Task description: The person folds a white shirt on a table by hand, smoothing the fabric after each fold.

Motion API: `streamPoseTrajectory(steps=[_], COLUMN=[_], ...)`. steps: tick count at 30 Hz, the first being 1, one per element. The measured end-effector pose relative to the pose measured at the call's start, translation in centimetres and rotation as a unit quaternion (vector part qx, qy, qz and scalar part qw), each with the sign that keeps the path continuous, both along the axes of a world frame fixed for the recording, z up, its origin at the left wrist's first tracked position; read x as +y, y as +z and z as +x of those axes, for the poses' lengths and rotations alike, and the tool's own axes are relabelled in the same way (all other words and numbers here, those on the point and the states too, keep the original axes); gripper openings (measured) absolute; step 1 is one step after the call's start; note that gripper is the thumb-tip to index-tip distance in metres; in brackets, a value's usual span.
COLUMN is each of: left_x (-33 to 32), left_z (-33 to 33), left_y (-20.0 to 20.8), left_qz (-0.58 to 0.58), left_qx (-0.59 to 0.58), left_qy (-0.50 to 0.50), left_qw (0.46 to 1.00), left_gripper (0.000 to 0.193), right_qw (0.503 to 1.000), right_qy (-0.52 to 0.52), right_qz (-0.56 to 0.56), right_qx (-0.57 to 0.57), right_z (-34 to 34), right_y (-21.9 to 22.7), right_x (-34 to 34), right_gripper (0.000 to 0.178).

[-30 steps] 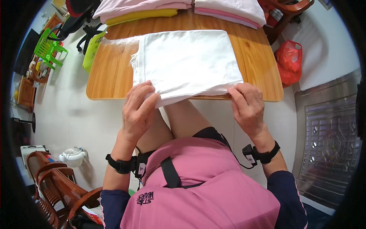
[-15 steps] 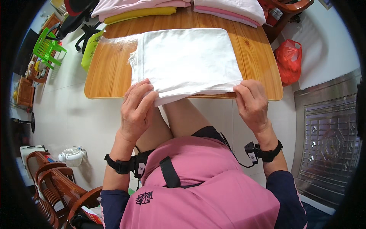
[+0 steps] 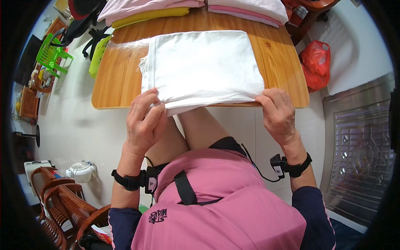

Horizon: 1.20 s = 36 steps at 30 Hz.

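- Pale floor tiles lay under a low wooden table [image 3: 121, 83], with stacked folded cloths [image 3: 246, 7] at its far edge, pink and white over a yellow one.
- On the table's near half lay a white cloth [image 3: 204, 64], folded to a broad rectangle; its near edge hung slightly over the table's rim, above the seated person's knees.
- Her left hand [image 3: 143, 121] was closed on the cloth's near left corner, fingers curled over the top, pinching the layers.
- Her right hand [image 3: 277, 110] held the near right corner, thumb on top and fingers wrapped under the edge.
- Both wrists wore black bands with small devices.
- By my judgement she was mid-fold: the near edge gripped at both corners, ready to be lifted and carried toward the far edge.
- That next move would call for raising both corners evenly, keeping the layers together and matching edge to edge.
- At the left stood a green plastic chair [image 3: 52, 58] and wooden chairs [image 3: 54, 204]; a red bag [image 3: 314, 64] sat on the floor to the right, near a patterned metal panel [image 3: 360, 154].
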<state>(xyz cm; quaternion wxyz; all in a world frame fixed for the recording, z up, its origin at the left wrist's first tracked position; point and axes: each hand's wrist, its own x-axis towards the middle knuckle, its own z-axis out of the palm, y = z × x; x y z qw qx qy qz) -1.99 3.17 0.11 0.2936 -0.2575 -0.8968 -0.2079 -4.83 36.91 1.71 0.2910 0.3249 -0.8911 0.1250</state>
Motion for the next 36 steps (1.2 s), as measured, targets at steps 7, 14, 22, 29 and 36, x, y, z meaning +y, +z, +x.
streamPoseTrajectory(steps=[7, 14, 22, 29, 36], left_x=[0.9, 4.8, 9.2, 9.5, 9.5], left_z=[0.0, -1.8, -3.9, -3.7, -3.7], left_y=[1.4, 3.6, 1.9, 1.8, 2.1], left_qz=[-0.038, -0.090, -0.159, -0.156, -0.180], left_qx=[0.005, 0.015, -0.149, -0.164, -0.164], left_qy=[0.034, 0.043, -0.145, -0.139, -0.129], left_qw=[0.999, 0.995, 0.965, 0.964, 0.961], left_gripper=[0.009, 0.021, 0.071, 0.072, 0.073], right_qw=[1.000, 1.000, 0.997, 0.995, 0.985], right_qy=[-0.001, -0.001, -0.012, -0.013, -0.004], right_qz=[0.015, 0.019, -0.074, -0.087, -0.146], right_qx=[0.009, 0.016, -0.021, -0.046, -0.094], right_z=[0.0, -0.1, -0.2, -0.8, -0.7], right_y=[0.0, -0.2, -0.7, -0.6, -0.6], right_x=[0.1, 0.2, 0.2, 0.6, 0.5], right_gripper=[0.016, 0.016, 0.021, 0.028, 0.027])
